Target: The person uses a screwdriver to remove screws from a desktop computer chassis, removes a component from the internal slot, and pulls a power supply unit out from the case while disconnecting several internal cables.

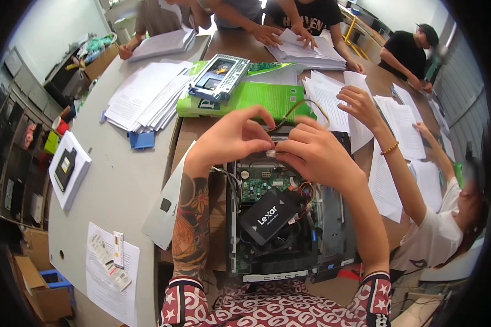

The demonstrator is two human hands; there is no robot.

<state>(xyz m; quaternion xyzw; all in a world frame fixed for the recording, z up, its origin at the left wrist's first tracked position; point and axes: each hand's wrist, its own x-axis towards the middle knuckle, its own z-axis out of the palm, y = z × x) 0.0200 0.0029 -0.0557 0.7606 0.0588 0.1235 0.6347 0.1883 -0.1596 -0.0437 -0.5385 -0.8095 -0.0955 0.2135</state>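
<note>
Over the far end of an opened desktop computer case, my two hands meet at a thin cable of yellow and dark wires. My left hand curls its thumb and fingers around the wires near a small whitish connector. My right hand pinches that connector; its fingertips are partly hidden. The cable loops up behind the right hand. Inside the case, a black solid state drive lies tilted over the fan, below the green circuit board.
Beyond the case, a metal drive bracket rests on a green package. Paper stacks cover much of the tables. A metal panel lies left of the case. Several people handle papers; one co-worker's hand reaches in at right.
</note>
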